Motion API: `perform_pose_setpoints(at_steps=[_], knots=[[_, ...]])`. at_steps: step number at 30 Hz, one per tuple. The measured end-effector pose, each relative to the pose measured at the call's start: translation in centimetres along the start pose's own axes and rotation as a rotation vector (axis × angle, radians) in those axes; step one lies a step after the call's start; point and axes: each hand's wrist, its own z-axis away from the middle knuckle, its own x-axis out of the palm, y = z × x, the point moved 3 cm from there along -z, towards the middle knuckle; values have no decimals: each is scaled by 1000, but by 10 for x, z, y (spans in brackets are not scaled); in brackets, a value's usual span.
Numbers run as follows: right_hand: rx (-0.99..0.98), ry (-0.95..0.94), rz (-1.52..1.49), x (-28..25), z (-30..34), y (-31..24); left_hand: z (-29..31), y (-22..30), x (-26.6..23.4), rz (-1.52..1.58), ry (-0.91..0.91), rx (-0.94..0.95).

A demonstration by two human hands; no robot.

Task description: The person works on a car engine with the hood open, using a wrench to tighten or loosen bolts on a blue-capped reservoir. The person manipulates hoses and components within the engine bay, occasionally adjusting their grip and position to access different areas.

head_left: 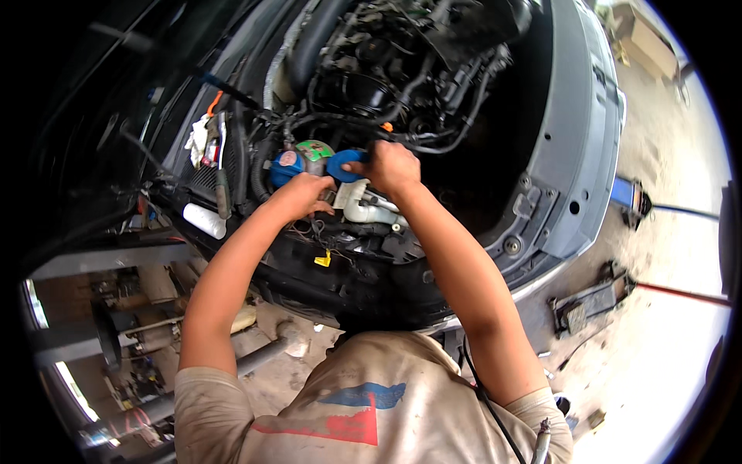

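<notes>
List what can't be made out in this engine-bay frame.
Head view only:
- Left hand: fingertips curl under, so what they grip on the white tank is hidden.
- Right hand: covers part of the blue cap; the grip itself is unclear.
- Deep engine bay: dark and shadowed, parts blend together.
- Floor jack: bent by the fisheye rim, small.
- Workshop clutter, lower left: blurred, too small.

Pale, dusty concrete floor (680,363) beneath the raised car. Lying directly on it: a blue floor jack (630,197) with long handle, a grey metal jack (591,301), small scattered bits.
</notes>
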Motion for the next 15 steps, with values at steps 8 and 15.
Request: perform_pose_setpoints(at_steps=[8, 15], knots=[[9, 70, 104, -2, 3, -9, 1, -5, -1, -117, -27, 71], [-61, 202, 123, 4, 4, -8, 13, 9, -13, -142, -21, 43]])
